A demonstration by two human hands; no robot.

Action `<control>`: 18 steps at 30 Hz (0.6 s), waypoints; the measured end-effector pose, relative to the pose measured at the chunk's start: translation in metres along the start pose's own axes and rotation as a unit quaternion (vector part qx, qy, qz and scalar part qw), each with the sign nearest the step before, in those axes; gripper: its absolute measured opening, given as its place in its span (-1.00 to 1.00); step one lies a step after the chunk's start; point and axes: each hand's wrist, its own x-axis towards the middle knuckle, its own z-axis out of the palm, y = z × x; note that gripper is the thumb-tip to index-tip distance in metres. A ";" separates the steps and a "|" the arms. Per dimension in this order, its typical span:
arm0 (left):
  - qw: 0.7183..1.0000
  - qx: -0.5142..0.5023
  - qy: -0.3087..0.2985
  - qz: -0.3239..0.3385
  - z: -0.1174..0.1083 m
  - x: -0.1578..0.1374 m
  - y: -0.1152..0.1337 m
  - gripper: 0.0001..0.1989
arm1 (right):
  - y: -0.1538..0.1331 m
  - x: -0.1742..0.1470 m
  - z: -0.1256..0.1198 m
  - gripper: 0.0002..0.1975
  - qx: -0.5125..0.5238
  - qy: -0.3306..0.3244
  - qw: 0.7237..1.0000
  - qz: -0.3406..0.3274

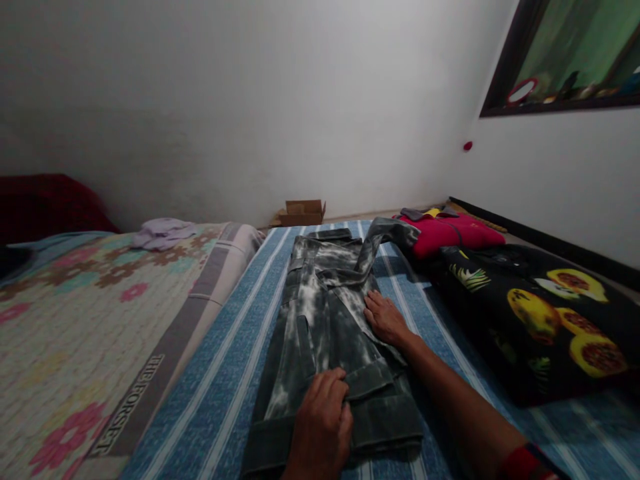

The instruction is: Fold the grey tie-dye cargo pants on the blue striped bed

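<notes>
- Work in hand, my reading: flattening and squaring up the grey mottled garment (309,303), probably a jacket, its layers doubled over
- Garment position: lengthwise along the middle of the blue striped bed (227,363), upper end close to the far edge, broad hem towards me, clear of the left edge
- Right grip (386,319): palm down on the garment's right side, fingers extended; I read it as pressing only, pinching nothing
- Left grip (324,420): fingers curled over the cloth by the near hem; from my feed I cannot tell whether fabric is caught beneath them
- One sleeve (384,230) bends up and out to the right, not lying flat; its end meets or overlaps the red folded clothing (457,233) near the far right corner, contact unclear
- Black fruit-print clothing (530,320) lies along the right of the bed, nearer me than the red piece, well apart from my left grip
- Next move, I judge, calls for the right grip to take the loose sleeve and bring it in over the body, the left holding the hem layers down so they do not slip
</notes>
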 end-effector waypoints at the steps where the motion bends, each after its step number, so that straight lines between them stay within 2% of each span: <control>1: 1.000 -0.001 0.000 -0.001 0.000 0.000 0.000 -0.74 | 0.000 -0.002 0.002 -0.58 -0.004 -0.009 1.000 0.002; 4: 1.000 -0.008 0.006 -0.002 0.000 0.000 0.000 -0.74 | 0.001 -0.009 0.003 -0.56 -0.010 -0.023 1.000 0.001; 8: 1.000 -0.015 0.021 0.002 0.001 -0.002 0.000 -0.75 | 0.005 -0.010 0.001 -0.60 0.023 -0.007 0.999 -0.025; 13: 0.999 -0.003 0.032 0.010 0.005 -0.006 -0.003 -0.76 | 0.013 0.013 -0.004 -0.60 0.033 0.047 0.998 0.003; 18: 0.999 -0.003 0.032 0.015 0.004 -0.005 -0.005 -0.75 | 0.015 0.025 -0.001 -0.66 -0.001 0.024 1.000 0.017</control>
